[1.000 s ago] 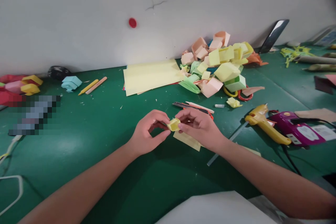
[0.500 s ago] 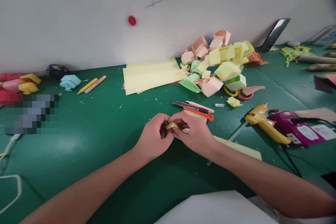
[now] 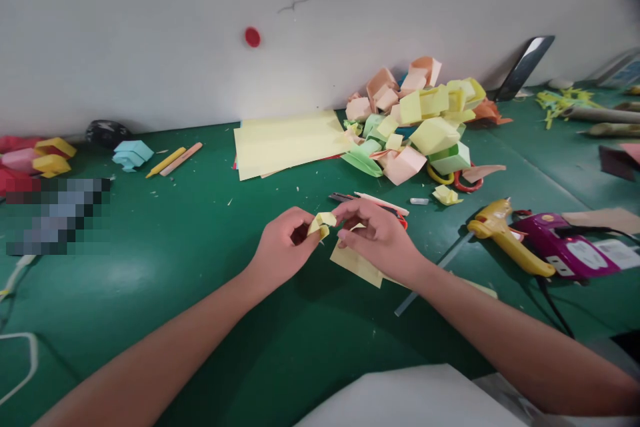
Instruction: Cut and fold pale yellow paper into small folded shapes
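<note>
Between thumb and fingers, my left hand (image 3: 286, 243) grips a small folded yellow paper piece (image 3: 323, 221) above the green table. Just right of it is my right hand (image 3: 377, 235), its fingers curved and parted, the index fingertip at or very near the paper's right edge. Whether they touch is hard to tell. Under my right hand lies a flat pale yellow paper (image 3: 357, 265). Behind that hand are a cutter (image 3: 342, 197) and a pink pencil-like stick (image 3: 383, 203), both partly hidden.
A pile of folded paper pieces (image 3: 433, 137) stands at the back, beside yellow sheets (image 3: 290, 143). To the right are a yellow glue gun (image 3: 505, 237) with a glue stick and a purple device (image 3: 575, 247). Two crayon-like sticks (image 3: 173, 161) lie left. A phone leans on the wall.
My hands have moved slightly apart. The folded yellow paper now shows more, held by my left hand, and my right fingers have loosened. More of the flat yellow paper is visible.
</note>
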Demonstrator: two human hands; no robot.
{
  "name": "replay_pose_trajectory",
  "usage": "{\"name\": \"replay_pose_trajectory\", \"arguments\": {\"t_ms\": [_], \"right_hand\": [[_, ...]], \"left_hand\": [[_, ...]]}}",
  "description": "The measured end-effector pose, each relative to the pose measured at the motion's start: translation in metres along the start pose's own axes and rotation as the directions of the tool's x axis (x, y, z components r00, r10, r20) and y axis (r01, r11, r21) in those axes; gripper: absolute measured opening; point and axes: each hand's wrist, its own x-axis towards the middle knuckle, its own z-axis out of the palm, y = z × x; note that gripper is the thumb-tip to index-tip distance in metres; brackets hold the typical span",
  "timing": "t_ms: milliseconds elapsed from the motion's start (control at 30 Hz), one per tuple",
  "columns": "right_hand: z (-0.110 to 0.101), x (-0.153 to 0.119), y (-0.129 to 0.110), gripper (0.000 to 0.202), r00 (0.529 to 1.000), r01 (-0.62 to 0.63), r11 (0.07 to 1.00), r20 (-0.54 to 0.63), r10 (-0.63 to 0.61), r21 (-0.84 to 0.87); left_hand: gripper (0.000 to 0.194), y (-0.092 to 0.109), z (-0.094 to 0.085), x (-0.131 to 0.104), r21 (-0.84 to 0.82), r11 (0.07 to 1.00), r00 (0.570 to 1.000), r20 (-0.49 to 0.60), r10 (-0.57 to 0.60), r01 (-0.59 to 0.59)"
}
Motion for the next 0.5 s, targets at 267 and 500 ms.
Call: {"name": "replay_pose_trajectory", "arguments": {"t_ms": [267,500], "right_hand": [[0.0092,-0.0023,0.0014,0.027,0.995,-0.079,0.993,0.048,0.083,-0.087],[0.005,-0.0015,-0.0052,0.016,0.992,-0.103,0.993,0.072,0.107,-0.062]], "left_hand": [[0.026,0.0086,0.0017,-0.0072,-0.026,0.998,0.989,0.136,0.065,-0.062],[0.025,0.0075,-0.0003,-0.0096,-0.116,0.991,0.986,0.145,0.078,-0.062]]}}
